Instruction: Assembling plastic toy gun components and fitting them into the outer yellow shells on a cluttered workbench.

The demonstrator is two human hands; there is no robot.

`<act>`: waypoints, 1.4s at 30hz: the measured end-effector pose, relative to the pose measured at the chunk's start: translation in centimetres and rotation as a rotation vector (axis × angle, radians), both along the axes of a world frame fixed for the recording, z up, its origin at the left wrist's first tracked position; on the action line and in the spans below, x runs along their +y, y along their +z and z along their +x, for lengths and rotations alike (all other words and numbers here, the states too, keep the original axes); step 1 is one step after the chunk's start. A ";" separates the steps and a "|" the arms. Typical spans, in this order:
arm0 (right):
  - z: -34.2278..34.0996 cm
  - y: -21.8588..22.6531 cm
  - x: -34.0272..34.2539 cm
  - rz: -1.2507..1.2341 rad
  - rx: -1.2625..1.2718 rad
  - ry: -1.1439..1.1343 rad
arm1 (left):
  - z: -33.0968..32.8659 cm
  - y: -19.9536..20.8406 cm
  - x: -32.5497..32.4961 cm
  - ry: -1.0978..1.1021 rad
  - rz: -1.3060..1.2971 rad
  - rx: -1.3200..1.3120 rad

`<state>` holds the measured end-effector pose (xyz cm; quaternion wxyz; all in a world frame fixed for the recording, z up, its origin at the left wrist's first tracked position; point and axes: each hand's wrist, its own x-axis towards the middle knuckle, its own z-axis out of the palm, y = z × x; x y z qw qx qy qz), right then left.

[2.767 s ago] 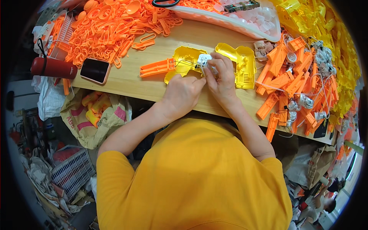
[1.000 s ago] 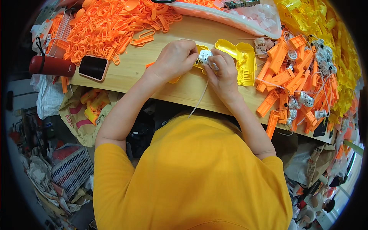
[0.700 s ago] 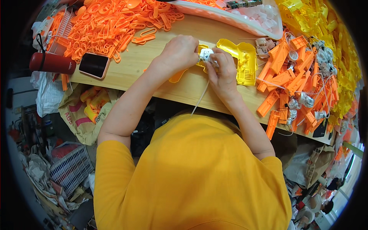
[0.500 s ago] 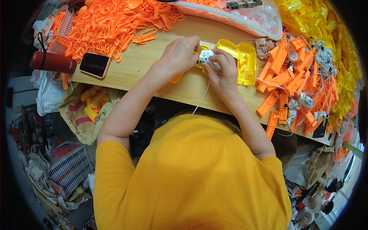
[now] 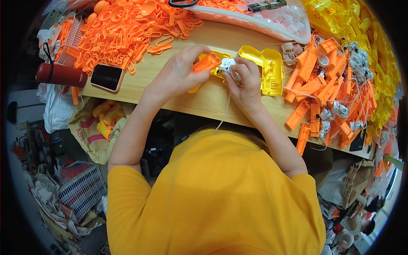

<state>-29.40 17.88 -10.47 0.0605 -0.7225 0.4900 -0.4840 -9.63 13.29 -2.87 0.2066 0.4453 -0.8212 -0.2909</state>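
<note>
My left hand [image 5: 178, 73] is closed on an orange plastic case part [image 5: 207, 63], long and boxy like those in the heap at right. With its fingers bent, my right hand [image 5: 247, 87] pinches a small white plastic mechanism [image 5: 227, 63]. A thin pale cable [image 5: 227, 108] trails from there toward my shirt. Beneath the fingers, partly hidden, lies a yellow shell piece [image 5: 223, 55]. Just right of my right hand, another yellow shell half [image 5: 273, 72] rests with its ribbed inside facing up.
Orange case parts with wires and white motors [image 5: 323, 89] are heaped at right, beside piled yellow shells [image 5: 378, 85]. Orange clips and rings [image 5: 123, 34] cover the far left. A white tray [image 5: 255, 22] stands at the back; a phone [image 5: 107, 77] and red flask [image 5: 61, 74] lie left.
My left hand has turned and shifted slightly left, and the orange case part now shows clearly in its fingers. My right hand stays at the white mechanism.
</note>
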 end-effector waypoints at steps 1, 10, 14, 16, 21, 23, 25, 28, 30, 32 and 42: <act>0.0 -0.1 0.0 -0.002 0.003 -0.002 | -0.5 0.2 -0.3 0.022 0.087 0.137; 0.0 0.0 0.1 -0.012 0.014 -0.019 | -1.2 -2.1 -0.9 0.090 -0.106 -0.015; -0.1 0.0 0.1 -0.016 0.030 -0.021 | -1.4 -2.3 -0.5 0.055 -0.144 0.164; -0.1 0.0 0.1 -0.018 0.028 -0.023 | -1.5 -2.3 -0.3 0.088 -0.214 0.114; 0.0 -0.1 0.1 -0.020 0.021 -0.027 | -1.5 -3.3 -0.1 0.124 -0.253 0.079; 0.0 -0.1 0.1 -0.029 0.024 -0.028 | -1.6 -3.4 0.0 0.148 -0.234 0.114; 0.0 -0.2 0.1 -0.030 0.022 -0.027 | -1.8 -3.2 0.3 0.189 -0.251 0.098; 0.1 -0.1 0.1 -0.024 0.023 -0.031 | -1.9 -3.2 0.3 0.151 -0.260 0.049; 0.1 -0.2 0.1 -0.020 0.024 -0.032 | -1.7 -2.7 -0.1 0.124 -0.208 0.027; 0.1 -0.4 0.0 -0.033 0.016 -0.034 | -1.5 -2.5 -0.3 0.098 -0.158 0.004; 0.1 -0.4 0.2 -0.038 0.027 -0.036 | -1.4 -2.3 -0.5 0.055 -0.083 0.039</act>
